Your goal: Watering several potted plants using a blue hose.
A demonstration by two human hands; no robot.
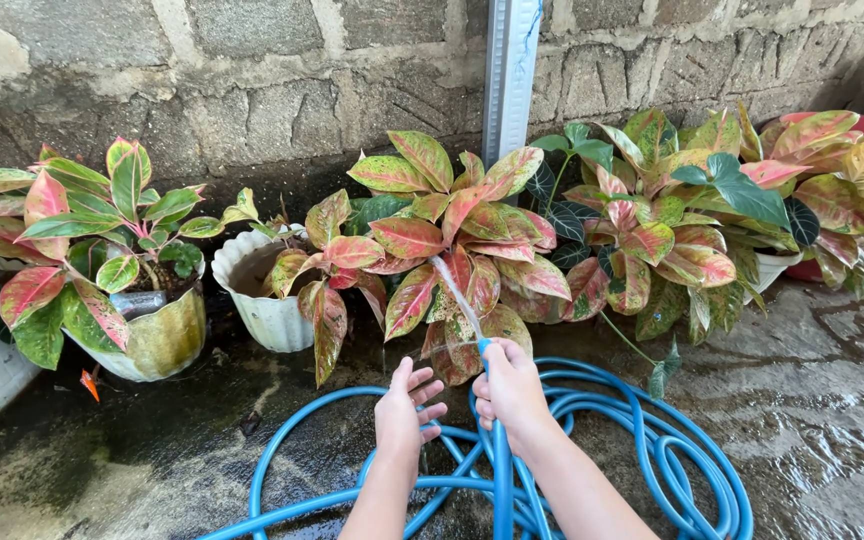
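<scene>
Gripping the end of a blue garden hose (pixel 500 455), the right hand (pixel 508 388) is clenched around the nozzle end, thumb apparently pressed over the opening so that a thin jet of water (pixel 454 290) shoots up and away into the leaves. The left hand (pixel 404 412) hovers just beside it with fingers (pixel 422 385) spread and released, holding nothing, near the hose but not clearly touching it.

Seen from the head camera, the jet lands in the middle plant (pixel 452 235), a cluster of red, pink and green leaves directly ahead of the hands. More of the same foliage fills a glazed yellowish pot (pixel 157 345) at left and a further clump (pixel 672 220) at right; a white scalloped pot (pixel 262 300) stands between left and middle plants, looking mostly empty. All are lined against a rough stone block wall (pixel 252 80), where a pale vertical pipe (pixel 510 70) runs down. The rest of the hose lies in loose coils on the wet concrete floor (pixel 822 400), slack enough to let the end be aimed freely.
</scene>
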